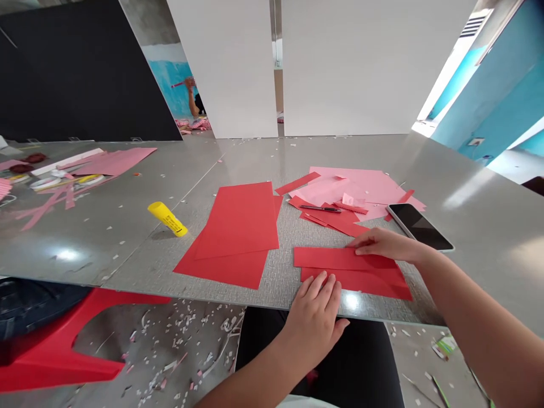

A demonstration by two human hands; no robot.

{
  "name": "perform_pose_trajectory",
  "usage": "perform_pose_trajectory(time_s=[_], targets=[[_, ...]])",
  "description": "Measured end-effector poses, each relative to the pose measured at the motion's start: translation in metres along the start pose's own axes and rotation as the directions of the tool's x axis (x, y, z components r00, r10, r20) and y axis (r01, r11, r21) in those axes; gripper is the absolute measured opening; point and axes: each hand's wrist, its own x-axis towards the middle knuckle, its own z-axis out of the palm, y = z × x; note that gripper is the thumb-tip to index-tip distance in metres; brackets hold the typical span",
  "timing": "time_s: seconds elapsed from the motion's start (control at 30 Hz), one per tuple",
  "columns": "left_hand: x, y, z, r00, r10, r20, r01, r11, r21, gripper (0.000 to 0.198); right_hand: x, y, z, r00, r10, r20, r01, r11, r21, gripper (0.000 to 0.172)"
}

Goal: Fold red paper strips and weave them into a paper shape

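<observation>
In front of me lie a red paper strip (327, 258) and, partly under it, a wider red paper piece (361, 283). My left hand (317, 311) rests at the table's near edge, fingers stretched out flat with their tips on the lower red piece. At the strip's far edge is my right hand (385, 245), its thumb and fingers closed on the paper. Two overlapping red paper sheets (238, 218) lie to the left. Behind the strip, a dark pen (321, 208) lies on red paper scraps (340, 221).
Pink paper (374, 184) spreads behind the scraps, with a phone (420, 226) on the right. A yellow glue stick (168, 219) stands tilted at left. Farther left are pink sheets (114, 162) and tape rolls (46, 183). White panels (374, 68) border the table; a person's arm (193, 99) shows beyond.
</observation>
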Motion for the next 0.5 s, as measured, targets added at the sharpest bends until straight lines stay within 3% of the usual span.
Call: perform_pose_trajectory(time_s=[0.17,0.5], targets=[[-0.004,0.002,0.001,1.000,-0.020,-0.001,0.020,0.999,0.036,0.055,-0.025,0.018,0.011,0.984,0.075,-0.159,-0.079,0.997,-0.018,0.036],[-0.006,0.002,0.005,0.997,-0.041,-0.071,0.042,0.999,0.008,0.054,-0.026,0.029,0.019,0.967,0.128,-0.218,-0.133,0.991,-0.009,0.035]])
